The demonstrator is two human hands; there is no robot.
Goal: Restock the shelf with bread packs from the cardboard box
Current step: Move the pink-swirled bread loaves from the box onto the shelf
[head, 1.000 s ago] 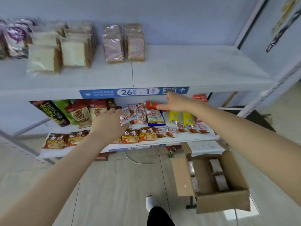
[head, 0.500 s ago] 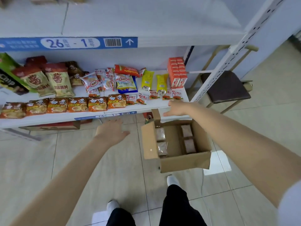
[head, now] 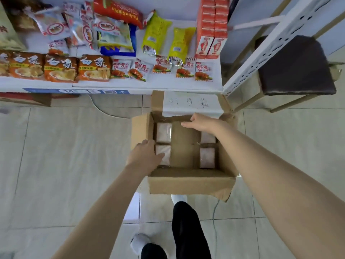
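An open cardboard box [head: 190, 181] stands on the tiled floor below the shelf. Several clear-wrapped bread packs lie inside, two at the left [head: 164, 132] and two at the right [head: 207, 159]. My left hand [head: 144, 157] reaches over the box's left wall, fingers spread and relaxed, over the near-left pack; whether it touches is unclear. My right hand [head: 202, 122] hovers over the far right of the box with straight fingers, holding nothing and partly hiding the far-right pack.
The low shelf [head: 149, 86] carries noodle packs [head: 60, 68], snack bags [head: 155, 37] and red cartons [head: 211, 28]. A white shelf upright [head: 261, 53] and a dark-seated chair [head: 295, 66] stand to the right. My legs and feet [head: 186, 227] are just behind the box.
The view has dropped from the bread shelf down to the box. Both hands came down from the lower shelf into the box opening.
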